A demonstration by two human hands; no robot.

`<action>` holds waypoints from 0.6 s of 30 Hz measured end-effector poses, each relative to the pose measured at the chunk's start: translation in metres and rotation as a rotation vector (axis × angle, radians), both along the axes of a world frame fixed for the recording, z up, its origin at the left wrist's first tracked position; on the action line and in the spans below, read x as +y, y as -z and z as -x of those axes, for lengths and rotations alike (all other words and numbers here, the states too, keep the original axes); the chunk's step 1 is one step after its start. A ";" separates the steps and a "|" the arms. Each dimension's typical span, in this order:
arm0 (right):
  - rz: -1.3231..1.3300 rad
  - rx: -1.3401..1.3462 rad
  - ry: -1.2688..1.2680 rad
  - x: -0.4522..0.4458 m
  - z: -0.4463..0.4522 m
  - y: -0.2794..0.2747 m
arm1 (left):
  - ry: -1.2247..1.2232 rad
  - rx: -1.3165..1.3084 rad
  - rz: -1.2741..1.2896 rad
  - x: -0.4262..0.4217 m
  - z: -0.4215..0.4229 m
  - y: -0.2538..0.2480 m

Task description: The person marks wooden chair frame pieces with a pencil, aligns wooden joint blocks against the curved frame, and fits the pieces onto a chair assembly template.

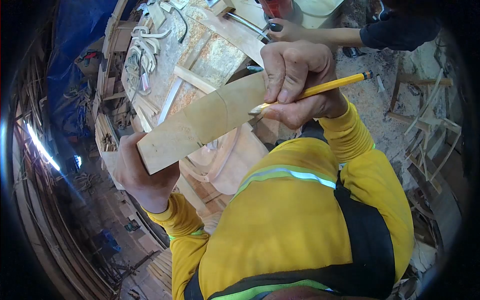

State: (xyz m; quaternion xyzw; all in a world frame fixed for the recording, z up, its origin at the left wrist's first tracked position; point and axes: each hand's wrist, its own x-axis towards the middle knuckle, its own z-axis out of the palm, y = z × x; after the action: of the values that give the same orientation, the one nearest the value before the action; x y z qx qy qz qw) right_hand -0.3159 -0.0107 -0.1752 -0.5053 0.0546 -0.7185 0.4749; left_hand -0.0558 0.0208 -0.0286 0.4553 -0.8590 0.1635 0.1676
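Observation:
A flat, pale wooden board (200, 120) is held up slantwise in front of my chest, with a thin curved line across its face. My left hand (146, 172) grips its lower left end, fingers wrapped round the edge. At the upper right end, my right hand (305, 82) is closed around a yellow pencil (336, 85). The pencil's sharpened tip points left, close to the board's face; whether it touches I cannot tell. The fingers of my right hand also overlap the board's right end.
Below lies a workbench (170, 45) strewn with sawdust, wood strips and curved offcuts (145, 50). Another person's hand (287, 31) is by a red tool (275, 7) at the top. Wooden frames (425, 125) stand on the right, long planks (45, 215) on the left.

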 end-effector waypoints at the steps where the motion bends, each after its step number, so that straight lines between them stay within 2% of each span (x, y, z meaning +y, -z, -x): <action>1: 0.018 0.003 -0.023 -0.001 0.001 0.001 | 0.004 0.008 -0.003 0.000 0.000 0.000; 11: 0.053 0.043 -0.038 0.000 0.004 -0.002 | 0.015 0.011 -0.005 0.000 0.002 -0.001; 18: -0.003 -0.022 -0.002 0.003 -0.002 -0.002 | 0.019 0.022 -0.008 0.000 0.001 -0.001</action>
State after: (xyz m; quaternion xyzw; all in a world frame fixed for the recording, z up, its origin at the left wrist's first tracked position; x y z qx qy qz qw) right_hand -0.3143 -0.0081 -0.1731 -0.4968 0.0501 -0.7234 0.4769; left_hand -0.0573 0.0206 -0.0278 0.4496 -0.8620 0.1535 0.1769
